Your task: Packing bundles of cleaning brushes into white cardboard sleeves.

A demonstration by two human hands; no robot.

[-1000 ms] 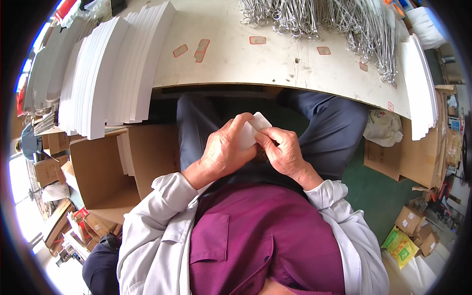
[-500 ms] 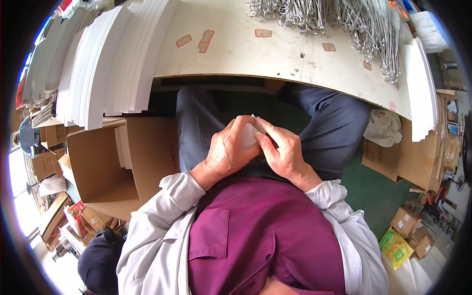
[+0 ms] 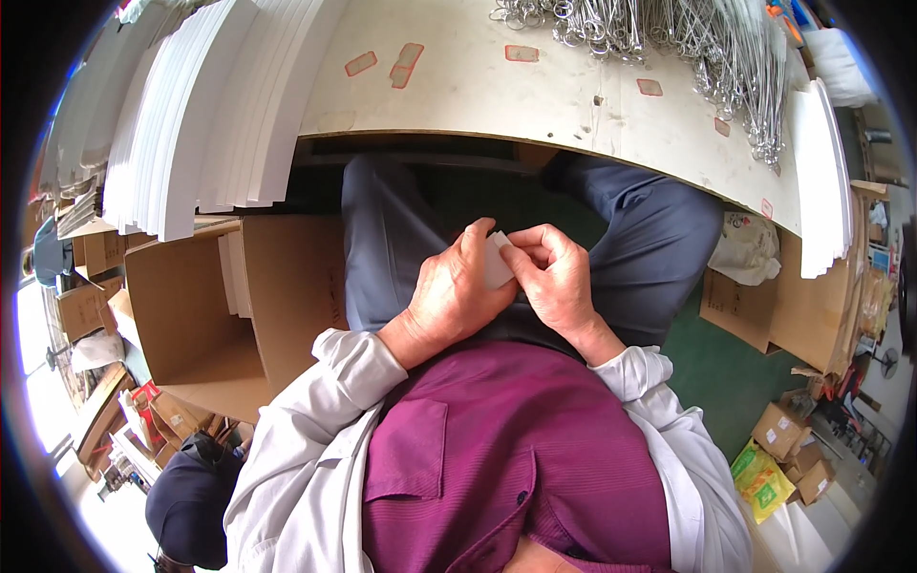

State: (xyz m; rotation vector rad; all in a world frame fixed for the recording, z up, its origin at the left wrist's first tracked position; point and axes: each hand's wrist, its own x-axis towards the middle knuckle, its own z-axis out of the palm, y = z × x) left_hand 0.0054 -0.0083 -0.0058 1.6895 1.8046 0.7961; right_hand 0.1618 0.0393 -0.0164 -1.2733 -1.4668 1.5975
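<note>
Over my lap, both hands hold a small, flat white piece (image 3: 496, 265) that looks like card or paper; most of it is hidden by the fingers. My left hand (image 3: 457, 283) is wrapped around its left side, thumb up along the edge. At the piece's upper right edge, my right hand (image 3: 554, 283) pinches with thumb and bent index finger. Beyond the hands runs the near edge of the worktable (image 3: 449, 95), and the hands are below and apart from it.
Upright white panels (image 3: 177, 124) stand on the table's left, with more white strips (image 3: 821, 181) at the right edge. Bundled metal wires with ring ends (image 3: 755, 105) lie at the back right. An opened cardboard box (image 3: 196, 315) sits left of my legs; another cardboard box (image 3: 798, 306) stands right.
My right thumb and fingers have shifted slightly along the piece's upper edge, and the left fingers have straightened a little. More of the white piece shows. The view has tilted slightly.
</note>
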